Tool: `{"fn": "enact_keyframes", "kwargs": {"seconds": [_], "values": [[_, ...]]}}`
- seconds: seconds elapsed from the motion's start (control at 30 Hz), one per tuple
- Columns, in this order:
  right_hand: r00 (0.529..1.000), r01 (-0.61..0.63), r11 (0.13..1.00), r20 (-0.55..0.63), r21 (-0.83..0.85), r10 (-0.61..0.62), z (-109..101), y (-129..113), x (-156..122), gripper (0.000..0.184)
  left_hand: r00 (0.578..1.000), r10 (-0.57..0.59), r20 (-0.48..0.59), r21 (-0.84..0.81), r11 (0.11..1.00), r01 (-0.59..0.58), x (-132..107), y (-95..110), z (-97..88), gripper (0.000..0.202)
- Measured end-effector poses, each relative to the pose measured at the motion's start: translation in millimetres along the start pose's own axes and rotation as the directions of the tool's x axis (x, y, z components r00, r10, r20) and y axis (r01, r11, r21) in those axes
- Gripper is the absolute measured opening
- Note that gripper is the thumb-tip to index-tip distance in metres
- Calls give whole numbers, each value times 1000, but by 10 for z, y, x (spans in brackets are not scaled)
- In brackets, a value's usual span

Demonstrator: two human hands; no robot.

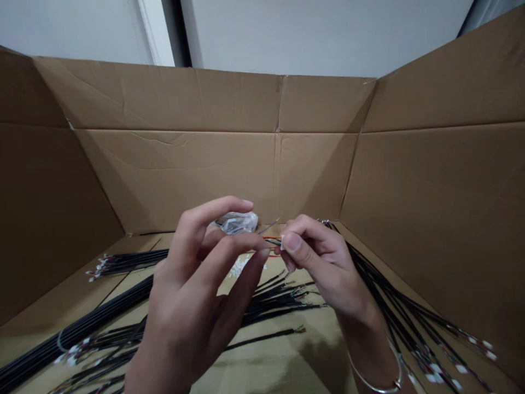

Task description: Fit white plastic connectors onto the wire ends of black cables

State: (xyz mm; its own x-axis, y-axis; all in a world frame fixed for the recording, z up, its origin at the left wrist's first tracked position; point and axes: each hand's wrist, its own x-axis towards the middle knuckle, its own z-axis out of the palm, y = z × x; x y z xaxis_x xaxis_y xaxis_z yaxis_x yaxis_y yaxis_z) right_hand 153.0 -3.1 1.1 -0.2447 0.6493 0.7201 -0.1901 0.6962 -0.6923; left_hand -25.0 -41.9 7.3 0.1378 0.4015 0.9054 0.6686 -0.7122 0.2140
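My right hand (324,260) pinches a small white connector (283,243) between thumb and forefinger, and the fingertips cover much of it. Thin coloured wires (272,241), orange and dark ones among them, run leftward from the connector. My left hand (192,295) holds these wires between its thumb and a finger, while another finger is raised above. Below the hands lie black cables (274,300) with stripped, coloured wire ends. A single black cable (266,337) lies nearer to me. Behind the left hand is a scatter of small white connectors (238,266).
Cardboard walls (184,180) enclose the work surface at the back and sides. A clear plastic bag (237,222) sits by the back wall. Black cables with white connectors (410,312) lie on the right. A thick tied cable bundle (94,312) and more cables (131,260) lie on the left.
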Motion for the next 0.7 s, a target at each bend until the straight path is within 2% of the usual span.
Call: {"fn": "enact_keyframes", "kwargs": {"seconds": [0.17, 0.3, 0.37, 0.43, 0.6, 0.7], "values": [[1000, 4, 1000, -31, 8, -4, 31, -13, -25, 32, 999, 46, -23, 30, 999, -45, 15, -91, 45, 20], [999, 15, 999, -52, 29, -14, 61, 5, -39, 31, 998, 54, -41, 34, 998, -53, 35, -69, 57, 22], [998, 21, 999, -62, 46, -18, 82, 20, -41, 32, 993, 95, -66, 37, 995, -92, 41, -51, 63, 22], [998, 25, 998, -65, 58, -21, 105, 33, -42, 32, 994, 80, -70, 51, 996, -77, 42, -52, 68, 22], [997, 17, 998, -74, 66, -13, 137, 46, -40, 33, 986, 135, -102, -3, 991, -136, 67, -111, 78, 13], [997, 2, 996, -77, 87, 4, 130, 41, -29, 32, 988, 129, -89, -49, 990, -134, 93, -130, 90, 14]]}}
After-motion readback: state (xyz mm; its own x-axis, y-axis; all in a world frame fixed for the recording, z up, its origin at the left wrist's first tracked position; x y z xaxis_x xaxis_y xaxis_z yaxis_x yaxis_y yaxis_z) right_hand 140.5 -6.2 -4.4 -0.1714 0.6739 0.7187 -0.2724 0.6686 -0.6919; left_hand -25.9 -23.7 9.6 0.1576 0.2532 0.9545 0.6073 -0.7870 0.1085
